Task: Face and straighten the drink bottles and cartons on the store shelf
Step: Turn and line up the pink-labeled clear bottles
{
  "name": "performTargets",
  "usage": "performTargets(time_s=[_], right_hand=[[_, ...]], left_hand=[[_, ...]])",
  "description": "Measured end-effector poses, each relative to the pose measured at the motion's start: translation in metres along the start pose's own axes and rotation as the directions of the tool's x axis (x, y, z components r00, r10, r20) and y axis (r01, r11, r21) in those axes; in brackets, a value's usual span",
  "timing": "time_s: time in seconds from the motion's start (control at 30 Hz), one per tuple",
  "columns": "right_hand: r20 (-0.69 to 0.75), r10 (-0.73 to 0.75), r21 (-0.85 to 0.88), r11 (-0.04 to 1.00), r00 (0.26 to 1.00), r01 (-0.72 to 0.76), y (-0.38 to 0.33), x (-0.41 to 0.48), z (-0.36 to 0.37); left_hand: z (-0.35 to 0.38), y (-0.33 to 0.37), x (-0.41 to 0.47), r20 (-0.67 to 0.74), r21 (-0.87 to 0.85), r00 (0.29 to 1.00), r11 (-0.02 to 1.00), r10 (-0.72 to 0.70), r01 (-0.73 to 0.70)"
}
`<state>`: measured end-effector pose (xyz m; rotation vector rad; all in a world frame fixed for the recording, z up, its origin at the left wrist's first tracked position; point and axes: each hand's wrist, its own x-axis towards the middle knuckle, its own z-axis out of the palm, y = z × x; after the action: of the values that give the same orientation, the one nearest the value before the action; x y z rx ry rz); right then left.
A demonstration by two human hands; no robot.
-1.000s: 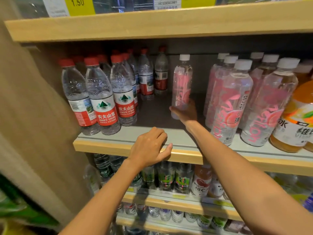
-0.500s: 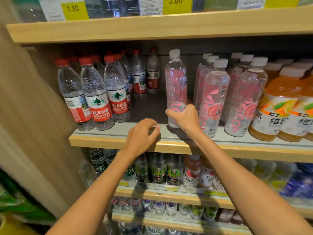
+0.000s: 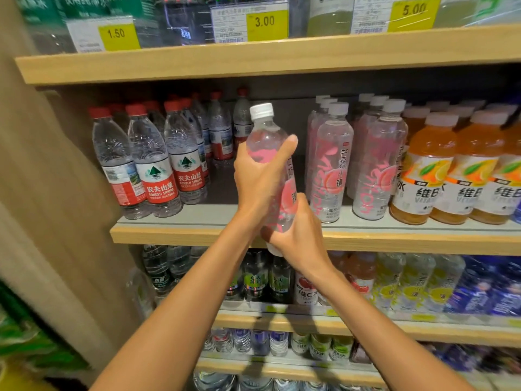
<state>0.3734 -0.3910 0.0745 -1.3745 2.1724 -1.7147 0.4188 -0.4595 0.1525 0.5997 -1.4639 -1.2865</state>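
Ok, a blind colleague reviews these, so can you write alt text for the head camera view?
A person holds a clear, pink-labelled bottle with a white cap in front of a store shelf, the left hand gripping its upper body, the right hand its lower part. At left stand red-capped water bottles, at right matching pink bottles and orange drinks.

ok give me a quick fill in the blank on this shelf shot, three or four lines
1. The left hand and right hand both grip one clear plastic bottle with a pink label and a ____ cap.
2. The yellow price tag above the clear red-labelled water bottles reads ____.
3. Those water bottles have ____ caps.
4. The orange juice bottles stand to the ____ of the held bottle.

Missing words: white; 1.50; red; right
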Motion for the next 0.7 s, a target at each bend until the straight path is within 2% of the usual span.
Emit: performTargets(time_s=[0.1, 0.17, 0.23, 0.3, 0.37, 0.4, 0.5, 0.53, 0.6, 0.7], right_hand=[[0.048, -0.025, 0.066, 0.998, 0.999, 0.022, 0.004, -0.007, -0.002], [0.135, -0.023, 0.211, 0.978, 0.991, -0.006, 0.007, -0.007, -0.008], [0.271, -0.017, 0.400, 0.911, 0.962, -0.097, 0.010, -0.002, -0.019], [0.462, -0.036, 0.546, 0.799, 0.886, -0.252, 0.013, 0.005, -0.031], [0.663, -0.136, 0.614, 0.662, 0.736, -0.430, 0.017, 0.009, -0.037], [0.718, -0.212, 0.630, 0.603, 0.663, -0.489, 0.019, 0.009, -0.038], [0.765, -0.359, 0.640, 0.510, 0.535, -0.575, 0.019, 0.009, -0.035], [0.769, -0.375, 0.638, 0.500, 0.518, -0.586, 0.017, 0.009, -0.033], [0.772, -0.351, 0.633, 0.500, 0.529, -0.591, 0.015, 0.008, -0.031], [0.750, -0.274, 0.641, 0.527, 0.602, -0.558, 0.013, 0.005, -0.032]], left_hand=[[0.002, 0.003, -0.001, -0.061, 0.031, 0.998, 1.000, -0.001, 0.003], [0.001, 0.005, 0.001, -0.036, 0.010, 0.999, 1.000, -0.003, 0.004], [-0.003, 0.007, 0.003, 0.054, -0.044, 0.998, 0.999, -0.027, 0.029], [-0.007, 0.011, 0.006, 0.206, -0.155, 0.975, 0.981, -0.086, 0.119], [-0.011, 0.015, 0.012, 0.418, -0.261, 0.898, 0.930, -0.133, 0.260], [-0.012, 0.016, 0.015, 0.539, -0.289, 0.831, 0.897, -0.137, 0.335], [-0.009, 0.017, 0.023, 0.794, -0.350, 0.607, 0.788, -0.038, 0.507], [-0.008, 0.016, 0.025, 0.831, -0.360, 0.556, 0.759, -0.002, 0.542], [-0.006, 0.011, 0.027, 0.862, -0.368, 0.505, 0.731, 0.037, 0.575], [-0.007, 0.004, 0.027, 0.853, -0.375, 0.521, 0.726, 0.027, 0.576]])
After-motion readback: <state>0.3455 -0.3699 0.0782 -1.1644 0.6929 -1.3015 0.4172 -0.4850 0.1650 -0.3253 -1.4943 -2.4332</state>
